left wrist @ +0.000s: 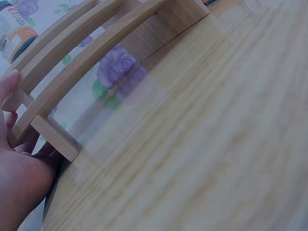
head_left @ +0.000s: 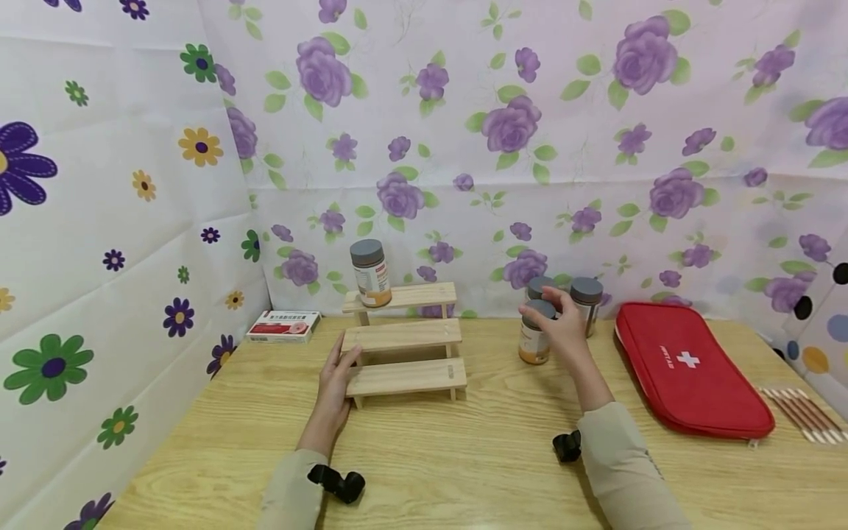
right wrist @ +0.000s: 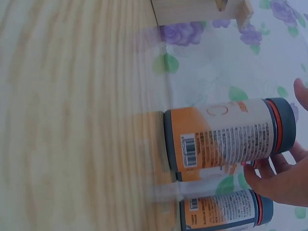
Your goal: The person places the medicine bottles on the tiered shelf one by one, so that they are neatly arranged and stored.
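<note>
The left hand (head_left: 336,379) holds the left end of a three-step wooden rack (head_left: 404,336), its thumb lying by the middle step. A supplement bottle (head_left: 372,280) with a grey cap stands on the rack's top step. The right hand (head_left: 566,324) is at the cap of the front bottle (head_left: 534,342), which stands upright on the table. In the right wrist view, fingers (right wrist: 269,175) reach beside and behind this bottle's neck, while a digit on the other side shows a gap from the cap. Two similar bottles stand behind: one (head_left: 539,283) partly hidden, another (head_left: 587,298) to the right.
A red first-aid pouch (head_left: 689,375) lies to the right, with a row of cotton swabs (head_left: 804,414) beyond it. A small medicine box (head_left: 285,326) lies at the back left. Flowered cloth (head_left: 424,147) hangs behind the wooden table (head_left: 450,456).
</note>
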### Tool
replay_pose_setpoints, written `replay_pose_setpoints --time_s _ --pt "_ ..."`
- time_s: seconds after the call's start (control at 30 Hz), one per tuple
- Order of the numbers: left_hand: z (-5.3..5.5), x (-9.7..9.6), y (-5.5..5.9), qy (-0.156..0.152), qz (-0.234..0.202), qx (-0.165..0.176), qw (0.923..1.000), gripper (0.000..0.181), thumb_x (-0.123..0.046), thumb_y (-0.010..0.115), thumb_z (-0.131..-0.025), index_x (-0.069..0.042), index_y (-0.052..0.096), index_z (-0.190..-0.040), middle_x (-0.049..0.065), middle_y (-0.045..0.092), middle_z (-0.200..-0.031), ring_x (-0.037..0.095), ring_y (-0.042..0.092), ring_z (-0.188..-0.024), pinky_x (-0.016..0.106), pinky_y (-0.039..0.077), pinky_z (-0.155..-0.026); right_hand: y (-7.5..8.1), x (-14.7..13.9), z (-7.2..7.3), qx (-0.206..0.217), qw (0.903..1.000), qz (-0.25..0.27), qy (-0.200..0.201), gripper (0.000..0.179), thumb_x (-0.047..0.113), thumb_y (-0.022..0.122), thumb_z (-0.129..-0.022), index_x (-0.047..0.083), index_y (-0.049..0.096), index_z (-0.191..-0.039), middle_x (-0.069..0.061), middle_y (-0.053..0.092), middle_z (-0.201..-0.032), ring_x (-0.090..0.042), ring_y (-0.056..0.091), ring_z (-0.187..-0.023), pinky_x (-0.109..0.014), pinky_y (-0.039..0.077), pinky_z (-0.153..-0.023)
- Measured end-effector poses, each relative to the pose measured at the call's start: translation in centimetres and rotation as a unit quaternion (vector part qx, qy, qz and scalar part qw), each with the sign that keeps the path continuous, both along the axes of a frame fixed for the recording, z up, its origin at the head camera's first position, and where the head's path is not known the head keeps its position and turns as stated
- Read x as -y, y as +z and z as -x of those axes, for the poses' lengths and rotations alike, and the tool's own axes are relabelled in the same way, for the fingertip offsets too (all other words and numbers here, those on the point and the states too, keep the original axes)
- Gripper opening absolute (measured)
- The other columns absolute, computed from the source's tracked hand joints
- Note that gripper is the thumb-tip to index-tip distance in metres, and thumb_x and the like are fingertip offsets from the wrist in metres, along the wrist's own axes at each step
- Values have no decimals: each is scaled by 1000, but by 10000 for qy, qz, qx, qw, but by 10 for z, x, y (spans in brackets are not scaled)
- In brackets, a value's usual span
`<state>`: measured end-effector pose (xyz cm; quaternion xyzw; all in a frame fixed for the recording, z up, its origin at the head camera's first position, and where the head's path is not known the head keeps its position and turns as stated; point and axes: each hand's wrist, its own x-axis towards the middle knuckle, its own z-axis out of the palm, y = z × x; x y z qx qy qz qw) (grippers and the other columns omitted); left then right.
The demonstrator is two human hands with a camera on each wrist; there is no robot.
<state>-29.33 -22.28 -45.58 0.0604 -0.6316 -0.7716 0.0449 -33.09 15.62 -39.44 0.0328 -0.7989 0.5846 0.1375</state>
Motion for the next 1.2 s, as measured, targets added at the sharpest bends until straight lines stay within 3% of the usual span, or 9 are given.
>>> replay_pose_setpoints --time_s 0.17,0.37,0.63,1.2 --pt "-1 3 1 -41 73 -23 10000 72 -38 57 -98 -30 16 -157 7 -3 -166 39 15 -150 55 22 -121 1 -6 2 378 9987 48 349 82 44 69 -88 6 31 -150 -23 34 -152 -38 30 -143 -51 30 -117" --pt "0 4 3 -68 44 29 10000 73 -39 57 -98 -31 15 -157 6 -3 -166 39 17 -150 55 23 -120 1 -16 5 712 9948 62 721 83 36 69 -91 9 23 -154 -22 27 -157 -39 26 -146 -53 26 -119" --pt "2 2 3 -59 -4 32 10000 73 -38 57 -98 -30 16 -158 8 -1 -166 40 17 -149 56 24 -120 -2 -20 7 927 9922 -65 830 80 31 70 -91 9 26 -154 -25 34 -150 -40 36 -138 -53 34 -114" --pt "1 0 2 -11 -107 112 9999 71 -34 57 -98 -31 18 -157 5 -2 -166 37 16 -150 52 22 -122 -4 -23 6 991 9911 -100 887 78 29 69 -92 9 26 -154 -25 34 -150 -40 36 -137 -53 34 -114"
